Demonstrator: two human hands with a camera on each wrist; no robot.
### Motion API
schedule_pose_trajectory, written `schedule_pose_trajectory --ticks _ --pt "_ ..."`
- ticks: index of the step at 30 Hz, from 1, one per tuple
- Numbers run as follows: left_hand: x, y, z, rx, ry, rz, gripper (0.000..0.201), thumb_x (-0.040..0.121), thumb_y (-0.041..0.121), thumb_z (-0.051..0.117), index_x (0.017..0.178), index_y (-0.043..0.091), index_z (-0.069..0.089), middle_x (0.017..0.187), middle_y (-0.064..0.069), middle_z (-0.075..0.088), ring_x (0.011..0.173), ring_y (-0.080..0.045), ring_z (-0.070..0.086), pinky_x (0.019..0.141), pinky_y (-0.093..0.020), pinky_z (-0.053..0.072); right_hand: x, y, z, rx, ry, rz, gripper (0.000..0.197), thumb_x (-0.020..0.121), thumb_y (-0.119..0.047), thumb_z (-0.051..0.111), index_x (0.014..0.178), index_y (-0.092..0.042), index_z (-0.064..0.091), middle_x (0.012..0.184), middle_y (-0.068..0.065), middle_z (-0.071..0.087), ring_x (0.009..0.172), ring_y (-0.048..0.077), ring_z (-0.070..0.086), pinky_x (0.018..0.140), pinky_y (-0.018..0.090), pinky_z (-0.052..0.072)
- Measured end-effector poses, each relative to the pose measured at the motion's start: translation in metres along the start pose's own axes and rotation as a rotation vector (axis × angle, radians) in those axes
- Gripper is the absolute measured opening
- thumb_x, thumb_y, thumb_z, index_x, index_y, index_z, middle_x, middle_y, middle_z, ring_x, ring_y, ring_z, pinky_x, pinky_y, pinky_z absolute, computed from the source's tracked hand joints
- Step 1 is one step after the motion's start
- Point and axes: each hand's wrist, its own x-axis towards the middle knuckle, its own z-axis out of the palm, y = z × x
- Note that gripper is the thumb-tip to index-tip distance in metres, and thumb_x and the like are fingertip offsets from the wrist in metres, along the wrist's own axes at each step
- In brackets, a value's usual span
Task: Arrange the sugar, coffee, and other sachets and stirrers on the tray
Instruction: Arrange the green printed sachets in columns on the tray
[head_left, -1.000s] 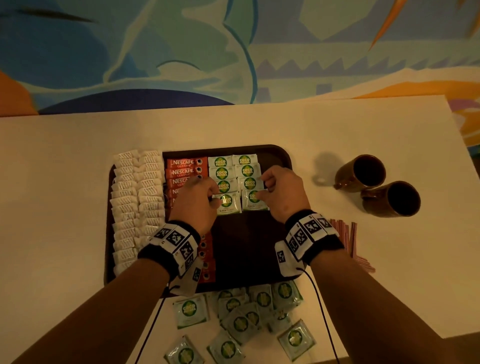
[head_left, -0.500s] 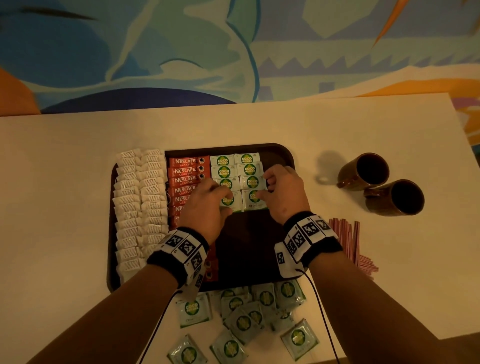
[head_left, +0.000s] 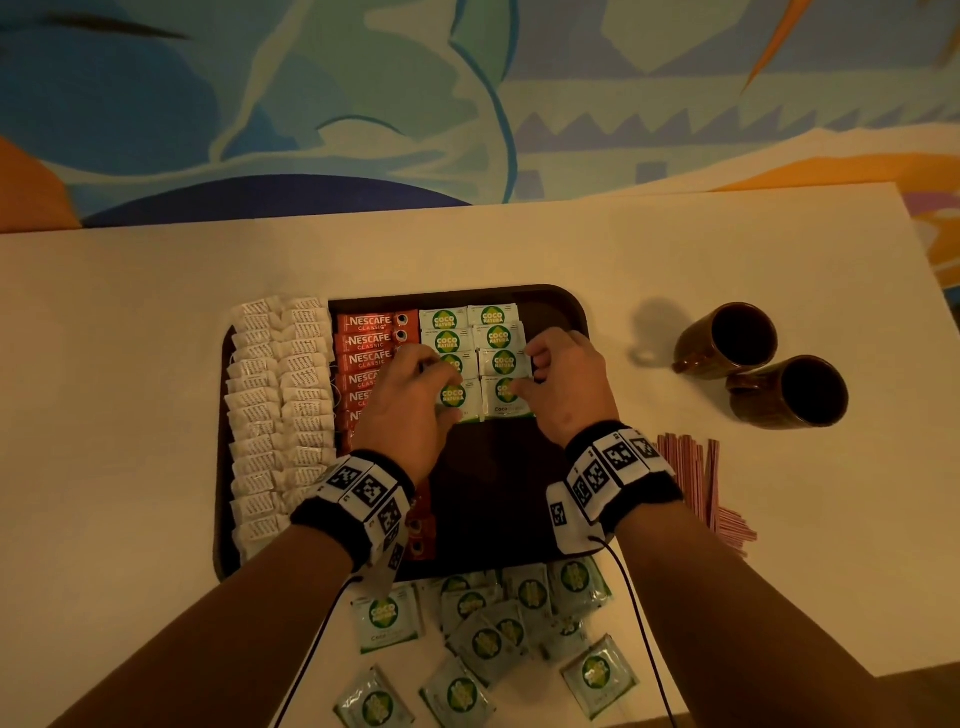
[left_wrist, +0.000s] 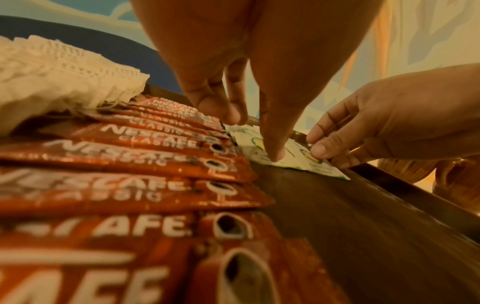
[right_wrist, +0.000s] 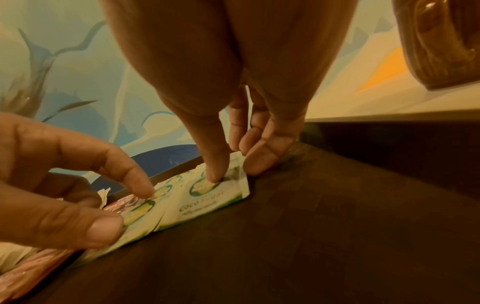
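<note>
A dark brown tray (head_left: 493, 509) holds white sachets (head_left: 280, 405) on the left, red Nescafe sticks (head_left: 371, 340) beside them, and two columns of green-and-white Coco sugar sachets (head_left: 493, 317). My left hand (head_left: 441, 379) pinches the nearest left-column sachet (head_left: 453, 396), with the thumb (left_wrist: 272, 144) on top of it. The nearest right-column sachet (head_left: 506, 402) is under my right hand (head_left: 524, 379). Its thumb (right_wrist: 215, 164) presses the top and its curled fingers hold the right edge. Both sachets lie flat on the tray, overlapping the row behind.
Several loose Coco sugar sachets (head_left: 488, 639) are scattered on the white table in front of the tray. A bundle of red stirrers (head_left: 698, 483) lies right of the tray. Two brown mugs (head_left: 727, 338) (head_left: 789, 392) stand further right. The tray's near-right part is bare.
My left hand has shifted slightly right, onto the left front sachet. My right hand has stayed on the right front sachet, and both sachets now sit snug in their row.
</note>
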Motion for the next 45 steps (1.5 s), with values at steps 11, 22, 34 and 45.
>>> schedule_pose_trajectory --ticks 11,22,34,45 --pt "0.000 0.005 -0.006 0.005 0.005 0.008 0.030 0.084 0.016 0.079 0.112 0.019 0.068 0.127 0.000 0.050 0.117 -0.021 0.051 0.098 -0.036 0.048 -0.001 -0.002 -0.003 -0.022 0.010 0.011 0.042 0.079 -0.016 0.086 0.114 -0.017 0.063 0.113 0.002 0.054 0.097 0.017 0.060 0.088 0.029 0.055" --pt "-0.051 0.002 -0.038 -0.049 0.026 0.034 0.019 0.087 0.023 0.075 0.103 0.027 0.066 0.115 0.008 0.053 0.104 -0.009 0.052 0.087 -0.025 0.043 -0.059 0.008 -0.038 -0.094 -0.024 -0.020 0.028 0.082 -0.022 0.085 0.105 -0.022 0.069 0.098 -0.005 0.064 0.084 0.005 0.059 0.069 0.012 0.043" --pt "-0.160 -0.010 -0.032 -0.047 -0.294 0.084 0.015 0.085 0.033 0.075 0.090 0.035 0.061 0.095 0.017 0.058 0.088 -0.006 0.058 0.078 -0.038 0.055 -0.194 0.045 -0.037 -0.086 -0.118 0.101 0.016 0.083 -0.017 0.083 0.093 -0.023 0.072 0.086 -0.010 0.066 0.081 0.003 0.062 0.068 0.013 0.044" --pt "-0.240 -0.037 -0.021 0.214 -0.680 0.200 0.047 0.084 0.046 0.073 0.126 0.041 0.052 0.131 0.020 0.037 0.126 -0.002 0.036 0.102 -0.027 0.048 -0.288 0.081 -0.011 -0.157 -0.032 0.420 0.047 0.081 -0.028 0.085 0.121 -0.019 0.063 0.112 0.001 0.056 0.094 0.016 0.055 0.078 0.028 0.046"
